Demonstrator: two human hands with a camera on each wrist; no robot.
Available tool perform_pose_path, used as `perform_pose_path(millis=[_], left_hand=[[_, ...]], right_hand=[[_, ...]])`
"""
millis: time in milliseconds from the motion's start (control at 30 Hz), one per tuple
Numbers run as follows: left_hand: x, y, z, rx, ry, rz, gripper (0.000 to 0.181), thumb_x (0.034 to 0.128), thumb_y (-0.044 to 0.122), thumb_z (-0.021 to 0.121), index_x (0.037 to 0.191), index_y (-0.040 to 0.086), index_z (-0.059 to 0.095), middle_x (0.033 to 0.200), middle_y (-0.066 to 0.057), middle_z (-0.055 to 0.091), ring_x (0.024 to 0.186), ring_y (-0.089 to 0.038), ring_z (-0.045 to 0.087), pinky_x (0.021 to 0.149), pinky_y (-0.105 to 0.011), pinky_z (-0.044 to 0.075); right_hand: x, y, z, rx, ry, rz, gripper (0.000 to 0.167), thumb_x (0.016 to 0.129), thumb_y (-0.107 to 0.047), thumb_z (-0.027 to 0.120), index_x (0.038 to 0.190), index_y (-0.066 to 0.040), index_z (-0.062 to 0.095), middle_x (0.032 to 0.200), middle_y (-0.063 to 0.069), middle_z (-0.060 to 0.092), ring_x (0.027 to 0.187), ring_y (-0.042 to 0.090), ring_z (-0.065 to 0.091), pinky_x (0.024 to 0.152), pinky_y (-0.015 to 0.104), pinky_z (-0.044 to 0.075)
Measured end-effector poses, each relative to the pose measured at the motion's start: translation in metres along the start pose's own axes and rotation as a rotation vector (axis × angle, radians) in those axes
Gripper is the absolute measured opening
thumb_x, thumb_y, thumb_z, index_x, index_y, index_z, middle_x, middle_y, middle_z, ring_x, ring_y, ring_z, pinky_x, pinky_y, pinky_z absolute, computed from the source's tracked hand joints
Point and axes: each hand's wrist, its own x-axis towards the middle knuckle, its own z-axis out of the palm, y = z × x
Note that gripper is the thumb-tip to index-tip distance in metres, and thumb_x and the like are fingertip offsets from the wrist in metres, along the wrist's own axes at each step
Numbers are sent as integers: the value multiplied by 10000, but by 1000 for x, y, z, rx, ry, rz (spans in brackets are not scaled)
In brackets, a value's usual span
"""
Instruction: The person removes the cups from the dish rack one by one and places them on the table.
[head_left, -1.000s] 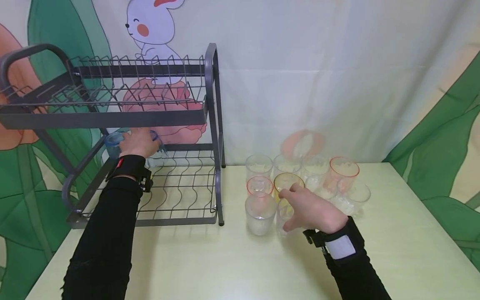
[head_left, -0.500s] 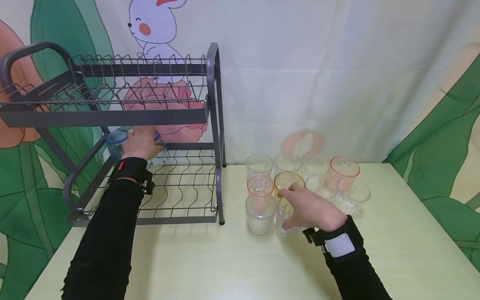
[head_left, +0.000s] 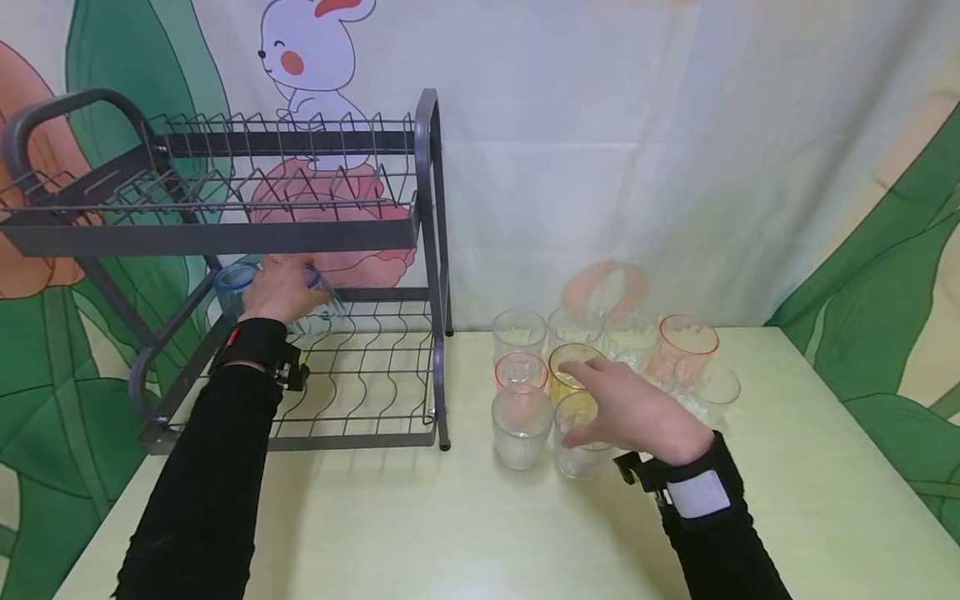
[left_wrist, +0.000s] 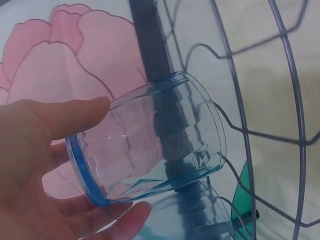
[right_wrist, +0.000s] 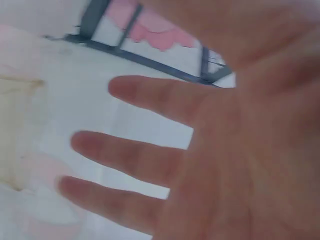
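In the left wrist view my left hand [left_wrist: 55,165] holds a clear blue-tinted glass [left_wrist: 150,140] near its rim, thumb on one side and fingers on the other. The glass is by the wires of the rack's lower tier. Another blue glass [head_left: 235,279] stands at the left of that tier. My right hand [head_left: 641,412] hovers, fingers apart and holding nothing, above a clear glass [head_left: 577,458] and a yellow-rimmed glass [head_left: 564,387]. In the right wrist view its fingers [right_wrist: 130,157] are spread and fairly straight. The palm partly hides the glasses behind it.
A dark two-tier dish rack [head_left: 352,442] stands on the left of the pale table [head_left: 450,525]. Around my right hand are several more glasses, among them a frosted clear glass [head_left: 521,433], a small red-rimmed glass [head_left: 517,372] and a larger red-rimmed glass [head_left: 688,346]. A printed curtain hangs behind.
My right hand has shifted slightly right and its fingers have come away from the front clear glass, which shows more now. My left hand has barely moved at the lower tier.
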Motion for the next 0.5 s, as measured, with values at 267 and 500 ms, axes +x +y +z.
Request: perform_pose_path(millis=[267,500], left_hand=[[-12,-1,-6,-61,17,33,646,965,296,610,1508,68,344,1443,-370,229,1234,-568,296,913,-729,308],[-37,6,-2,-102,117,95,632,965,289,628,1507,99,363,1429,-343,279,1134,-538,394,881,-723,330]], right_hand=[[-16,-1,-22,48,143,-67,1048,691,-591,815,1517,-137,356,1470,205,372,1361,404,331,1030,585,380],[-32,-2,-36,60,209,-133,1021,745,-628,746,1528,-125,326,1503,157,355,1379,361,327,1066,555,349]])
